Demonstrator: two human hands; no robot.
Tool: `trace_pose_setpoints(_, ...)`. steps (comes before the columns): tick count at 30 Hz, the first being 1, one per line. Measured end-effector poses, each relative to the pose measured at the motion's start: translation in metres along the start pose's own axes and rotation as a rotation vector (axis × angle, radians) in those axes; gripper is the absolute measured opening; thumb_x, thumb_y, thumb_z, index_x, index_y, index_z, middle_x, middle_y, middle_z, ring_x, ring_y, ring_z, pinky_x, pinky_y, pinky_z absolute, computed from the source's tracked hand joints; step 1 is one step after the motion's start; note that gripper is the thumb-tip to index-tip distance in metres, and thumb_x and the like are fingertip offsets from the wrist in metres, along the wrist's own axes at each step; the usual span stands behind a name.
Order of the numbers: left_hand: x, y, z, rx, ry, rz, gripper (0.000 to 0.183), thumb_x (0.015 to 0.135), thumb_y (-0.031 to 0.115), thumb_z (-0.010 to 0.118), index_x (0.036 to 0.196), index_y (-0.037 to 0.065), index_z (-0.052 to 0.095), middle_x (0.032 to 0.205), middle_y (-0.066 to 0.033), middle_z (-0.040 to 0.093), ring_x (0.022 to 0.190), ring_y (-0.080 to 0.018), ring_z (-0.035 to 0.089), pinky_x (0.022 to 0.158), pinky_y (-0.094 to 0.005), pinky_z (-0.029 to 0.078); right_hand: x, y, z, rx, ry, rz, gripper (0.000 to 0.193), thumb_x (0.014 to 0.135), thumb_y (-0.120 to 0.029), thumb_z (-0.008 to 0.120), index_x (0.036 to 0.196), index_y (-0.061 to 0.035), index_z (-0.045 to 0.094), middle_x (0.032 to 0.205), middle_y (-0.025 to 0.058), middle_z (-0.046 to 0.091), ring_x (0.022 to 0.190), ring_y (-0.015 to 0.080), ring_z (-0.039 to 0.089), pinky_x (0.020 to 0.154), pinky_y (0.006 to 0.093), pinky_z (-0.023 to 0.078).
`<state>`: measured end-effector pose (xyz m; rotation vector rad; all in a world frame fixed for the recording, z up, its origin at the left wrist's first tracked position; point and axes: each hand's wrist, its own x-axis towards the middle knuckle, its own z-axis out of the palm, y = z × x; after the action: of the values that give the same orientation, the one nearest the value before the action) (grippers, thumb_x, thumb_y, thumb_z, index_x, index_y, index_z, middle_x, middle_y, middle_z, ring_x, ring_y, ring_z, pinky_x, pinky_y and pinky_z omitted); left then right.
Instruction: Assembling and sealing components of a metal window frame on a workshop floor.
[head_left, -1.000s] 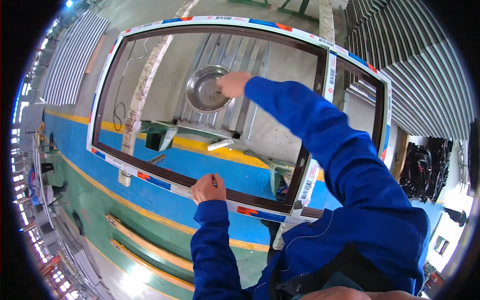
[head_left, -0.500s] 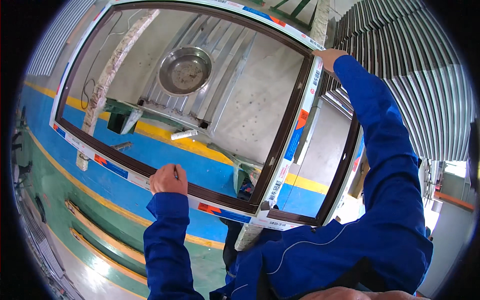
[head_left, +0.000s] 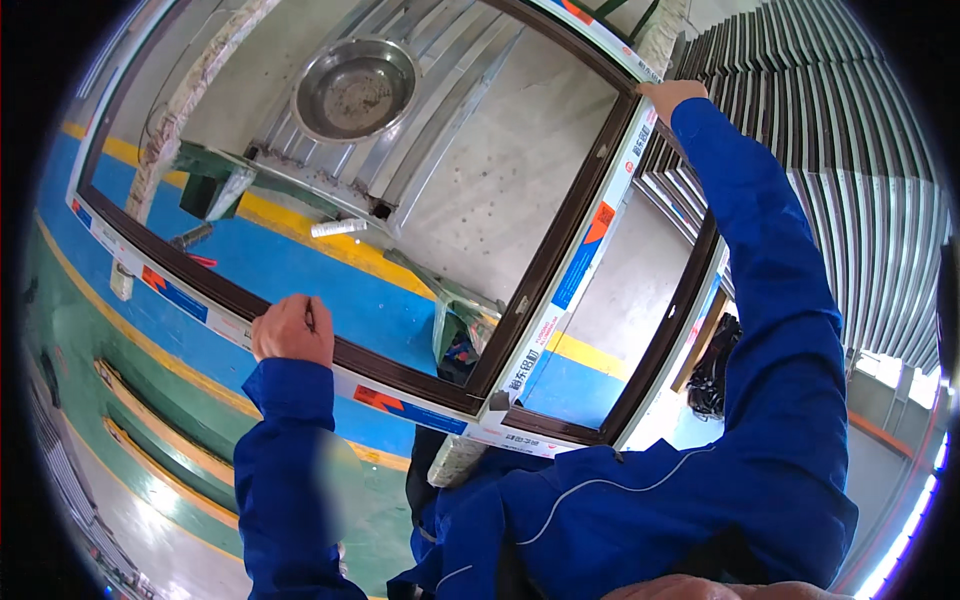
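A large brown window frame (head_left: 402, 383), edged with white protective film with blue and orange labels, lies across two wrapped supports in front of me. My left hand (head_left: 293, 330) is closed over its near rail, left of the middle, knuckles up. My right hand (head_left: 675, 98) grips the frame at the far right, where the dividing bar (head_left: 570, 235) meets the far rail; its fingertips are partly hidden. Right of that bar is a narrower opening. No glass can be made out in the openings.
Through the frame show a metal bowl (head_left: 357, 90) on silver profiles (head_left: 455, 110), a white tube (head_left: 338, 228) and a green stand (head_left: 462, 325). Stacked profiles (head_left: 860, 220) rise at the right. A black shiny shape (head_left: 714, 368) is beside my right arm. Orange-edged bars (head_left: 170, 425) lie lower left.
The frame and both hands' surroundings have shifted in the picture, mostly left and up at the near side. Both hands keep their hold. The black shape has come into view by my right arm.
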<state>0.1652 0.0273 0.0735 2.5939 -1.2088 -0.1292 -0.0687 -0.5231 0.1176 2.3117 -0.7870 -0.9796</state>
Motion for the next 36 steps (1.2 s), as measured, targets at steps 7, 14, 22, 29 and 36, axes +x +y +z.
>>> trace_pose_setpoints(7, 0.001, 0.002, 0.001, -0.027, 0.035, 0.033, 0.018, 0.084, 0.017, 0.064, 0.069, 0.007, 0.061, 0.061, -0.0077, 0.057, 0.061, -0.0298, 0.057, 0.060, -0.0428, 0.044, 0.002, 0.006, 0.003, 0.065, 0.070, -0.008, 0.038, 0.094, -0.016, 0.043, 0.128, -0.0269, 0.057, 0.114, 0.0108, 0.067, 0.104, 0.0313, 0.065, 0.080, 0.0464, 0.054)
trace_pose_setpoints(14, -0.002, 0.001, 0.002, -0.018, 0.052, 0.020, 0.017, 0.084, 0.018, 0.064, 0.071, 0.007, 0.062, 0.062, -0.0074, 0.057, 0.060, -0.0295, 0.057, 0.062, -0.0421, 0.045, -0.003, -0.009, -0.022, 0.088, -0.082, -0.044, 0.044, 0.089, -0.004, 0.047, 0.129, -0.0196, 0.057, 0.114, 0.0163, 0.066, 0.104, 0.0342, 0.064, 0.088, 0.0454, 0.052)
trace_pose_setpoints(22, -0.001, 0.000, 0.003, -0.015, 0.049, 0.041, 0.015, 0.085, 0.018, 0.063, 0.074, 0.007, 0.063, 0.065, -0.0082, 0.059, 0.062, -0.0305, 0.058, 0.063, -0.0426, 0.045, 0.022, 0.009, -0.012, 0.226, -0.143, -0.146, 0.058, 0.080, -0.005, 0.063, 0.135, -0.0179, 0.053, 0.123, 0.0137, 0.062, 0.109, 0.0333, 0.062, 0.091, 0.0411, 0.050)
trace_pose_setpoints(29, -0.001, 0.001, 0.000, -0.046, -0.015, -0.007, 0.015, 0.086, 0.019, 0.062, 0.076, 0.007, 0.064, 0.067, -0.0085, 0.061, 0.065, -0.0308, 0.059, 0.066, -0.0432, 0.045, 0.034, -0.001, -0.009, 0.028, -0.305, -0.231, 0.071, 0.079, 0.008, 0.051, 0.144, -0.0200, 0.042, 0.103, 0.0194, 0.068, 0.086, 0.0328, 0.068, 0.073, 0.0399, 0.054)
trace_pose_setpoints(36, -0.004, 0.000, -0.002, -0.011, -0.016, -0.024, 0.014, 0.086, 0.018, 0.062, 0.077, 0.008, 0.064, 0.069, -0.0083, 0.061, 0.066, -0.0302, 0.059, 0.067, -0.0427, 0.045, 0.007, -0.010, -0.057, 0.322, -0.360, -0.125, 0.073, 0.074, 0.013, 0.051, 0.139, -0.0181, 0.049, 0.107, 0.0219, 0.066, 0.082, 0.0311, 0.069, 0.068, 0.0388, 0.054)
